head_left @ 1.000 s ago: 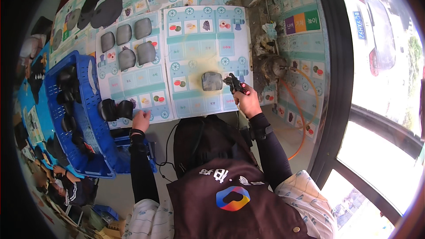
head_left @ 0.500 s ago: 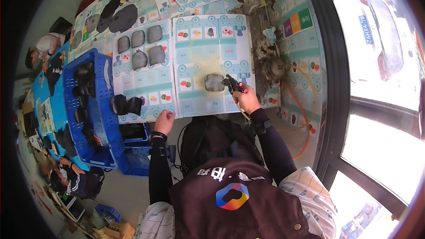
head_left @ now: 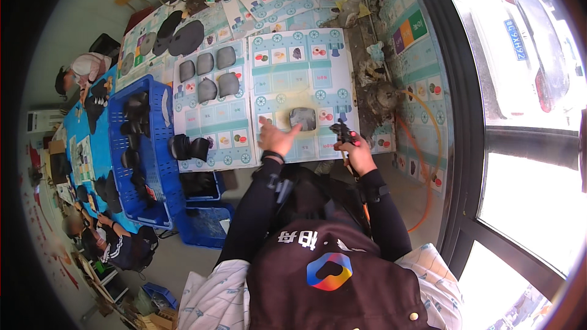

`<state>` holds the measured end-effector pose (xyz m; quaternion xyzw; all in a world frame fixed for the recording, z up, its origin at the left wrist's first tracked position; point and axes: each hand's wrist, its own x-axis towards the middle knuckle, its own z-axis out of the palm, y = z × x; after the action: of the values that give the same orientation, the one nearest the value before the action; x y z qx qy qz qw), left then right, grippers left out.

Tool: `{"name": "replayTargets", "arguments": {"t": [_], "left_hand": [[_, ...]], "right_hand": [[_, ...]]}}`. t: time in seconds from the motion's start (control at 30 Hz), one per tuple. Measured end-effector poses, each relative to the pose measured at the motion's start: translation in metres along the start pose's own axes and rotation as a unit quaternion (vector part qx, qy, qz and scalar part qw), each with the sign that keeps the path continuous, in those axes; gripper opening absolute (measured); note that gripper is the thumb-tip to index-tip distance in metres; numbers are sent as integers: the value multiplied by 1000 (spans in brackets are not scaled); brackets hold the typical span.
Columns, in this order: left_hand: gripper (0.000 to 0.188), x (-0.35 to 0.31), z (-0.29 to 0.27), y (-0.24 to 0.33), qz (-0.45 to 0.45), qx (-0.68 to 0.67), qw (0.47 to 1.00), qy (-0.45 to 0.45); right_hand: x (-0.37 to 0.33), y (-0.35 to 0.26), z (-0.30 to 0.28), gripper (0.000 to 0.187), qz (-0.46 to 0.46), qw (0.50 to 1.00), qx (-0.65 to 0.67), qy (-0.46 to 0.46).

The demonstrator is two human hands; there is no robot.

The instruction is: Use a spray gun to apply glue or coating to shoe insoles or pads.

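From afar I judge this the spraying step, right hand [head_left: 362,155] gripping the spray gun [head_left: 345,132], left hand [head_left: 277,139] open (contact unclear) by the gray piece [head_left: 304,118] on the patterned board [head_left: 273,88], next needing a light edge pinch.

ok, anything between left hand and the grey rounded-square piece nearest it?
Nothing visible: the left hand is open, thumb at the lower left edge of the grey piece, contact unclear. The black spray gun in the right hand is off to the piece's right.

Left grip [head_left: 278,139] spread wide, right grip [head_left: 359,154] curled
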<state>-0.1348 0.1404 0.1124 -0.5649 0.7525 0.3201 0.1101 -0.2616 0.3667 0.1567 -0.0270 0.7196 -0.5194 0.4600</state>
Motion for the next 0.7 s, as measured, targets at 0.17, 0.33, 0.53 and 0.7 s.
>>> {"name": "replayTargets", "arguments": {"t": [0.17,0.33,0.53,0.7], "left_hand": [[145,-12,36,61,-25,75,996,49],[144,-3,67,73,-63,160,981,88],[131,-4,68,82,-74,182,978,76],[133,-4,48,77,-74,166,982,54]], "right_hand": [[-27,8,-37,32,-10,994,109,31],[-54,24,-68,23,-36,988,131,71],[-62,39,-84,37,-37,988,131,78],[-54,33,-83,35,-34,986,145,70]]}}
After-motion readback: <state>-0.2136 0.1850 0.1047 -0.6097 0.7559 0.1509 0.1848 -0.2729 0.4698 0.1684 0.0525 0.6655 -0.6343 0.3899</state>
